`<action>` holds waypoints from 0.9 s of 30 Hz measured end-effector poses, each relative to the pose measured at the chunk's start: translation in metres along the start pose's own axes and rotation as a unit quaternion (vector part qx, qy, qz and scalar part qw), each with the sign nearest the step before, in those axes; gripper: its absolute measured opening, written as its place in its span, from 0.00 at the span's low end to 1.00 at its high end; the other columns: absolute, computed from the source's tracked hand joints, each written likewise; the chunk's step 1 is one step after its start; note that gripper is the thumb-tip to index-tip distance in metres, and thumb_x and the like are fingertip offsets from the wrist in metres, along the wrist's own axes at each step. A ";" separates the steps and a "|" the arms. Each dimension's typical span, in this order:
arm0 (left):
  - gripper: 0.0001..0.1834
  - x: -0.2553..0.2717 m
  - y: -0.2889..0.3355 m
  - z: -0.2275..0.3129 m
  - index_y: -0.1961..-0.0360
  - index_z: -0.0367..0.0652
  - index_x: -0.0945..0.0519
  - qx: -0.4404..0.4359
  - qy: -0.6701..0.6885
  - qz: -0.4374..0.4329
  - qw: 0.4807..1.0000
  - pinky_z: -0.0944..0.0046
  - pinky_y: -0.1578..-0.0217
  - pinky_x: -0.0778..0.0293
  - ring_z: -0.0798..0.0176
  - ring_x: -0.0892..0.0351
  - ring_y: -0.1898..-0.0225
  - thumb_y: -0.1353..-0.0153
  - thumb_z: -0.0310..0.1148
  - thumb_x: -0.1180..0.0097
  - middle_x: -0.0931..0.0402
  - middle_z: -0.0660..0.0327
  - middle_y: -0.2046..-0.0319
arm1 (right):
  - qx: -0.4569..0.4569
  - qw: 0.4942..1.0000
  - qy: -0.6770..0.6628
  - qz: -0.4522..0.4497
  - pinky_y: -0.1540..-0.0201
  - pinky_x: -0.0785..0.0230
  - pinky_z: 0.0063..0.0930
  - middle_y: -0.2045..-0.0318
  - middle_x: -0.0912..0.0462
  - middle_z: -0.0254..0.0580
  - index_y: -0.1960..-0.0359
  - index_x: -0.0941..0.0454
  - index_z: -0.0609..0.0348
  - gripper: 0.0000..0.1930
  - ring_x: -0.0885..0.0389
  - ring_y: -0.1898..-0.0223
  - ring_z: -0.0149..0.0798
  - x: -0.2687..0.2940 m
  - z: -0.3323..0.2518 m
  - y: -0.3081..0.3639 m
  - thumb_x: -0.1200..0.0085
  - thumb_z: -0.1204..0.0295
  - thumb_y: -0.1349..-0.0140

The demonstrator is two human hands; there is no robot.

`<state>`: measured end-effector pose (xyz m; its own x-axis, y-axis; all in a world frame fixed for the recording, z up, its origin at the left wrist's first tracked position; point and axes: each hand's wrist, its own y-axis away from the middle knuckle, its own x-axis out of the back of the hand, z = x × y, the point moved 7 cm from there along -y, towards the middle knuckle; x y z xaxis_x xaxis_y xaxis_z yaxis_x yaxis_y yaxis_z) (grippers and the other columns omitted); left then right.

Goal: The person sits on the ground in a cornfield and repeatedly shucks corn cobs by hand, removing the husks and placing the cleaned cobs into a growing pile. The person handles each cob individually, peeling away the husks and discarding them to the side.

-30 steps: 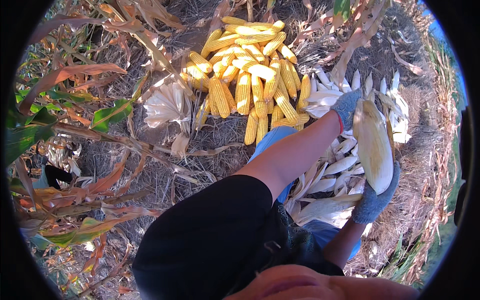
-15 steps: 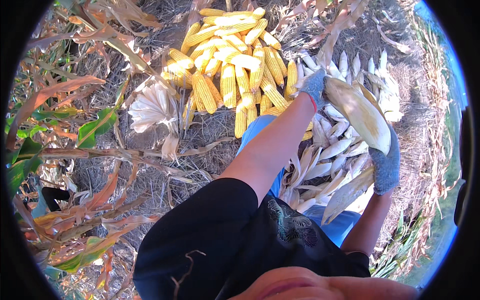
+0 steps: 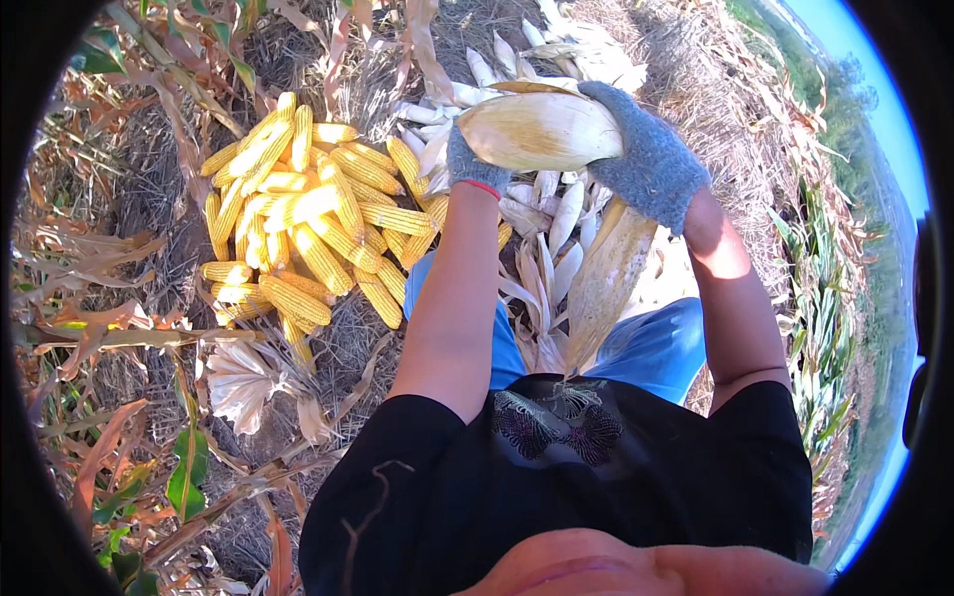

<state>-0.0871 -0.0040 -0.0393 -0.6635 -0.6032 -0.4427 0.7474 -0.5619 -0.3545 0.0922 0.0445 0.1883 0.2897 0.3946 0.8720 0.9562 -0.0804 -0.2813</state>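
Between my gloved hands is a corn ear in its pale husk (image 3: pixel 542 131), lying nearly level across the picture. My left hand (image 3: pixel 471 162), in a grey knit glove with a red cuff edge, grips its left end; the fingers are partly hidden behind the husk. My right hand (image 3: pixel 646 154), gloved in grey too, is closed around the right end. A long, dry husk leaf (image 3: pixel 608 283) hangs below the right hand toward my lap; what holds its upper end is hidden. Under the hands lie several ears still in their husks (image 3: pixel 566 217).
Bare yellow corn cobs (image 3: pixel 323 223) form a pile on the left. More husked-over ears (image 3: pixel 586 50) lie at the far side. Dry stalks (image 3: pixel 129 338) and a bunch of loose husk (image 3: pixel 243 382) are at left. Straw covers the ground; green growth (image 3: pixel 815 238) edges the right.
The view has turned, so the cob pile sits farther left. My right hand has risen along the ear to its right end, and the ear has gone from slanting to nearly level.
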 end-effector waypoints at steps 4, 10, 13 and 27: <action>0.22 -0.025 -0.010 0.016 0.43 0.41 0.29 -0.028 0.114 0.008 0.993 0.50 0.42 0.30 0.54 0.26 0.44 0.30 0.42 0.62 0.26 0.55 0.44 | -0.039 0.997 0.066 -0.018 0.46 0.29 0.45 0.49 0.21 0.57 0.36 0.36 0.47 0.34 0.22 0.48 0.58 0.029 -0.003 -0.005 0.40 0.68 0.48; 0.24 -0.005 -0.015 -0.044 0.38 0.42 0.32 0.004 -0.101 -0.045 0.994 0.51 0.36 0.37 0.52 0.33 0.37 0.29 0.43 0.65 0.32 0.53 0.38 | -0.083 0.951 0.189 -0.232 0.49 0.27 0.46 0.55 0.18 0.57 0.34 0.39 0.42 0.36 0.20 0.52 0.60 0.013 0.008 -0.012 0.41 0.67 0.48; 0.27 -0.038 -0.005 -0.031 0.36 0.40 0.34 0.088 0.354 0.041 0.930 0.53 0.35 0.39 0.54 0.35 0.35 0.30 0.44 0.60 0.34 0.53 0.37 | -0.025 0.990 0.122 -0.065 0.49 0.27 0.46 0.55 0.18 0.56 0.35 0.38 0.42 0.35 0.19 0.52 0.59 0.043 -0.005 -0.022 0.41 0.66 0.47; 0.28 -0.041 -0.015 0.034 0.37 0.44 0.33 0.093 0.047 -0.009 0.995 0.50 0.37 0.35 0.52 0.34 0.37 0.33 0.48 0.52 0.32 0.54 0.38 | 0.020 0.975 0.210 -0.076 0.48 0.27 0.44 0.50 0.20 0.51 0.38 0.33 0.44 0.31 0.21 0.47 0.54 0.037 -0.006 -0.036 0.39 0.64 0.46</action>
<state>-0.0723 0.0107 0.0121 -0.6647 -0.5412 -0.5151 0.7097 -0.6728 -0.2089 0.0684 0.0560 0.2330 0.1436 -0.0108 0.9896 0.9896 -0.0118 -0.1437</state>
